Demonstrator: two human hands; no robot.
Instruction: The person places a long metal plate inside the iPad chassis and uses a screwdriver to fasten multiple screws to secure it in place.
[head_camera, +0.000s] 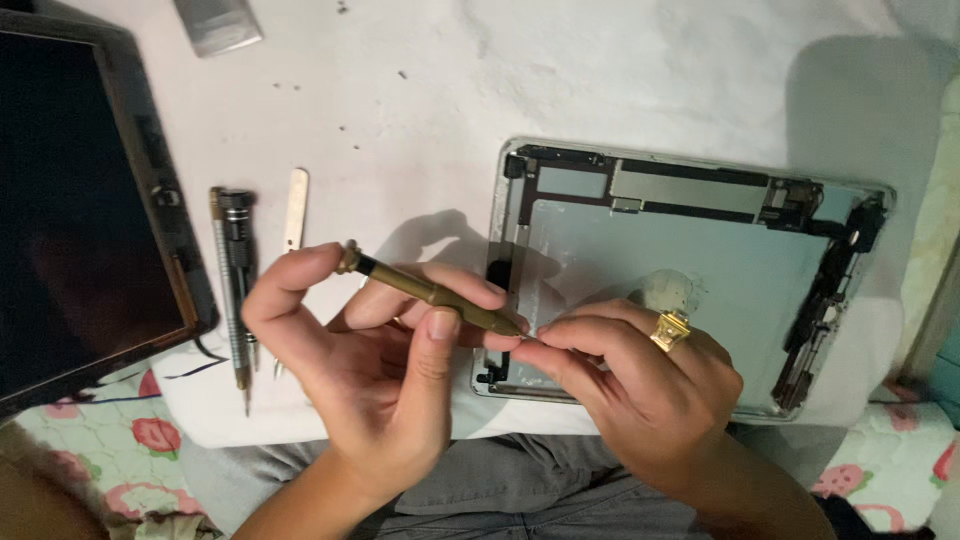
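Left hand (385, 385) fingers clamped on slim brass-coloured metal screwdriver (435, 293), long axis slanting, tip pointing lower right; right hand (630, 375) fingers pinched at tip.

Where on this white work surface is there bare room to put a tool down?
The widest bare patch lies on the white surface above the opened tablet shell, right of the grey block. A narrower strip runs between the metal pry tool and the shell. It is crowded near the spare screwdriver, the dark screen panel and both hands.
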